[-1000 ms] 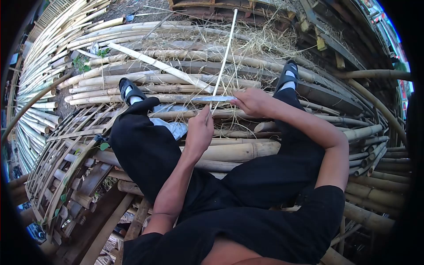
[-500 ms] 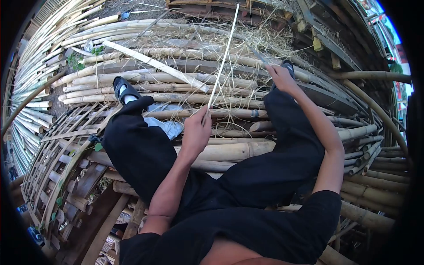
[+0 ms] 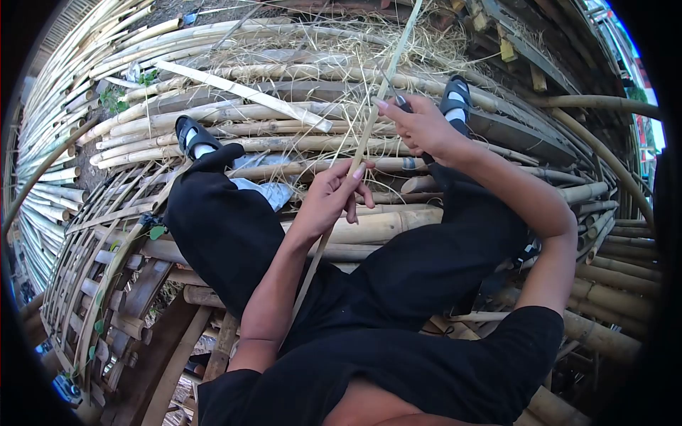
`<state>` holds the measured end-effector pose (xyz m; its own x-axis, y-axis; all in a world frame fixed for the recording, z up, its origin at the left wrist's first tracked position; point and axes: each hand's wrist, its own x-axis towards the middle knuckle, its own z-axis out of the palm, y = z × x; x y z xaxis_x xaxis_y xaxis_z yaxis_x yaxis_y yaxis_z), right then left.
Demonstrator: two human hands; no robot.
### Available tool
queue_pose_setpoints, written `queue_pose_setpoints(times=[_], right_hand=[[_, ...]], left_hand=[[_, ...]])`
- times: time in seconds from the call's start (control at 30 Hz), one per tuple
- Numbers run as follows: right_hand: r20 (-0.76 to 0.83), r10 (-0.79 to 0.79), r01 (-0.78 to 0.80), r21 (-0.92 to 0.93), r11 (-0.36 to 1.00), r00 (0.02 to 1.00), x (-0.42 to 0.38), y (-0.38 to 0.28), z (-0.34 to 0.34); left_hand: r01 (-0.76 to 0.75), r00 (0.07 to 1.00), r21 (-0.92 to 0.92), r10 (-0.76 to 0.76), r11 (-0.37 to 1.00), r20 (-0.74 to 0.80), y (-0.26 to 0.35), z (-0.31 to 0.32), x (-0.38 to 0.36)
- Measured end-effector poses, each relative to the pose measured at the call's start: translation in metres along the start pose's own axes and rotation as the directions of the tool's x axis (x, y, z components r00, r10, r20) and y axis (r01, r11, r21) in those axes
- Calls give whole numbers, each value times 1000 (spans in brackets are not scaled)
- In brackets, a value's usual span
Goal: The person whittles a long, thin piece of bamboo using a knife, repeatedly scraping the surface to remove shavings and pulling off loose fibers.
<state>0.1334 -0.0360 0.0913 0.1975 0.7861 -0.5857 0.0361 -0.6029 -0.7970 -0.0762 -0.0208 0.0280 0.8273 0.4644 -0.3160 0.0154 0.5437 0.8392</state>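
A long thin bamboo strip [image 3: 366,137] runs slantwise from the top of the view down past my lap. My left hand [image 3: 330,199] is closed on it between thumb and forefinger, the other fingers loosely curled. Below that hand, the strip's lower end lies by my left forearm. My right hand [image 3: 424,126] grips a dark-handled knife [image 3: 403,104], whose narrow blade crosses close to the strip. The right thumb is right at the strip's edge, above my left hand.
A wider pale bamboo slat [image 3: 245,96] lies across the bamboo poles [image 3: 380,224] before me. Curled shavings [image 3: 419,53] are heaped beyond. My sandalled feet rest either side, near a pale plastic sheet [image 3: 266,193]. Stacked timber [image 3: 529,50] stands at the upper right, a woven bamboo frame [image 3: 92,263] at left.
My right hand has moved left with the knife, up against the strip. More of the strip now extends below my left hand, whose outer fingers have loosened.
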Motion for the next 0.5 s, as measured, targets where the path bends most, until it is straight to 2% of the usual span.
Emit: queue_pose_setpoints(times=[0.07,0.17,0.2,0.3,0.43,0.5], right_hand=[[-117,-35,40,40,998,992,0,5,5],[-51,-27,31,84,996,998,3,-4,-1],[-32,-67,70,105,992,997,6,1,-2],[7,-105,103,136,985,994,11,7,-6],[-27,-113,116,141,983,993,17,9,-13],[-24,-112,114,150,982,993,20,10,-18]], left_hand=[[-29,998,-78,34,997,52,5,4,-2],[-51,990,-151,70,987,121,0,6,0],[-51,989,-98,64,994,135,4,8,-3],[-64,993,-33,67,997,96,6,8,-1],[-9,1000,-111,9,994,-2,-2,4,1],[9,1000,-90,-11,996,-26,-7,1,2]])
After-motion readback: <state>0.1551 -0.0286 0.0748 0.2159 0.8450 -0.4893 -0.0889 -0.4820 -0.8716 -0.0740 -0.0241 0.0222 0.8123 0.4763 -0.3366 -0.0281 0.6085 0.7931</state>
